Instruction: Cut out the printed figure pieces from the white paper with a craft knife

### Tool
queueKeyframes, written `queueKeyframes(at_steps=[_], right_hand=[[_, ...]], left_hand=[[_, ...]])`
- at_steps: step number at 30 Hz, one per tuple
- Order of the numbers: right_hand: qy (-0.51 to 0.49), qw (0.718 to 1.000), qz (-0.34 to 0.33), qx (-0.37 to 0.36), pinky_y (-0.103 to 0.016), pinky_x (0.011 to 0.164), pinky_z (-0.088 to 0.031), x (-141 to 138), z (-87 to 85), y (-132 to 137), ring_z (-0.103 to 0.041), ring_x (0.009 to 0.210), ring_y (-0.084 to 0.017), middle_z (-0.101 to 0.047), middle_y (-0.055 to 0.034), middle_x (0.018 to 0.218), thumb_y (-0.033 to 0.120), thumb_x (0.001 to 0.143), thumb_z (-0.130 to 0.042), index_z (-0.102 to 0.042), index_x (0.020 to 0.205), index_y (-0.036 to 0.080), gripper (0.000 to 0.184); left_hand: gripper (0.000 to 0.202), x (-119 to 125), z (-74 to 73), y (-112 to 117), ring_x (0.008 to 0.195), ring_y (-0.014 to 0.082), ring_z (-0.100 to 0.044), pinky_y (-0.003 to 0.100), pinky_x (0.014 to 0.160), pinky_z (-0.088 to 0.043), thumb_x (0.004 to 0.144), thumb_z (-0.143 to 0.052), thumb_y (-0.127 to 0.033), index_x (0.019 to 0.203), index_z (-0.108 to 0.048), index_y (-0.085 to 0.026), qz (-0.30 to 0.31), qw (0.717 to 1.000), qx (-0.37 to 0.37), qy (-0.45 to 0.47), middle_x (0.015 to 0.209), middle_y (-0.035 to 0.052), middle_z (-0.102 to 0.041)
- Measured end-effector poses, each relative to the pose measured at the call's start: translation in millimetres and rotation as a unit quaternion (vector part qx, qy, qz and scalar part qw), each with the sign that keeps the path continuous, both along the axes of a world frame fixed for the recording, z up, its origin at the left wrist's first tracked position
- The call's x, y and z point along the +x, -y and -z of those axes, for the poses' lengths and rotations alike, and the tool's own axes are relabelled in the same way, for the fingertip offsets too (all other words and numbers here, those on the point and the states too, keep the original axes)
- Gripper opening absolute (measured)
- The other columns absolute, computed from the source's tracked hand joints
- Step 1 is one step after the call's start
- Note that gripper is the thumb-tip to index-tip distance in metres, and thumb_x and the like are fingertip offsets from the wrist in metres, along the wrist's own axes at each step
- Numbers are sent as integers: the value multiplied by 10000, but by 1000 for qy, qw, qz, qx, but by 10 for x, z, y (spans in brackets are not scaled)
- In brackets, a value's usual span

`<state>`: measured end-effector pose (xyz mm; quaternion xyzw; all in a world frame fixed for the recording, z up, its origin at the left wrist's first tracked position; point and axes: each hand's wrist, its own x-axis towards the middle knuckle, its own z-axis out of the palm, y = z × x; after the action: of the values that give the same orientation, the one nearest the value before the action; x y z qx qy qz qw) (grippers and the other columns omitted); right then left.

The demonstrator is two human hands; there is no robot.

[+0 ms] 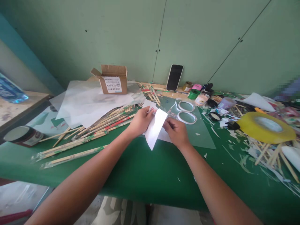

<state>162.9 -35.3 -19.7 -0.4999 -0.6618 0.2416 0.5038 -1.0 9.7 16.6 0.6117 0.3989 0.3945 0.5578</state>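
Note:
My left hand (140,120) and my right hand (176,132) both pinch a folded piece of white paper (154,128) just above the green table (140,168). The left hand's fingers close on its upper left edge, the right hand's on its right edge. The paper hangs to a point between my wrists. Several wrapped bamboo chopsticks (93,131) lie to the left of my left hand. Two white tape rings (187,112) lie just beyond my right hand on a clear plastic sheet (201,131).
A small cardboard box (112,79) stands on white paper sheets (89,103) at the back. A phone (174,77) leans on the green wall. Small jars and pots (201,93) crowd the back right. A big yellow tape roll (266,126) sits right, a tin (22,136) left.

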Motion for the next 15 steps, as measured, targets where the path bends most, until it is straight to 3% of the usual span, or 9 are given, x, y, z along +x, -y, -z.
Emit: queueKeyframes(at_steps=[6, 10, 13, 15], right_hand=[[-18, 1000, -1, -14, -266, 514, -329, 23, -1, -5, -427, 518, -121, -498, 31, 524, 607, 816, -596, -578, 622, 222, 431], [-63, 998, 4, -23, -263, 487, -315, 77, -24, -35, -388, 496, -110, -423, 41, 502, 700, 793, -563, -480, 577, 230, 524], [-106, 993, 10, -40, -263, 431, -275, 58, -71, -47, -308, 426, -95, -338, 74, 485, 748, 830, -453, -483, 675, 243, 530], [-119, 991, 10, -57, -261, 411, -261, 4, -109, -20, -294, 413, -90, -338, 86, 491, 730, 815, -506, -538, 778, 238, 494]], left_hand=[[309, -18, -16, -25, 503, 56, -508, 195, 476, -454, 971, -535, -421, 890, -603, -130, -22, 1000, 6, -10, 677, -43, -574], [319, -39, -19, -55, 504, 54, -488, 192, 473, -437, 969, -535, -429, 871, -596, -132, -71, 997, 22, -17, 671, -47, -553], [322, -43, -3, -77, 513, 55, -474, 192, 474, -425, 968, -532, -433, 860, -589, -136, -105, 993, 41, -27, 677, -47, -538], [320, -27, -8, -68, 505, 52, -456, 190, 470, -412, 963, -543, -428, 837, -583, -137, -109, 992, 54, -41, 662, -53, -523]])
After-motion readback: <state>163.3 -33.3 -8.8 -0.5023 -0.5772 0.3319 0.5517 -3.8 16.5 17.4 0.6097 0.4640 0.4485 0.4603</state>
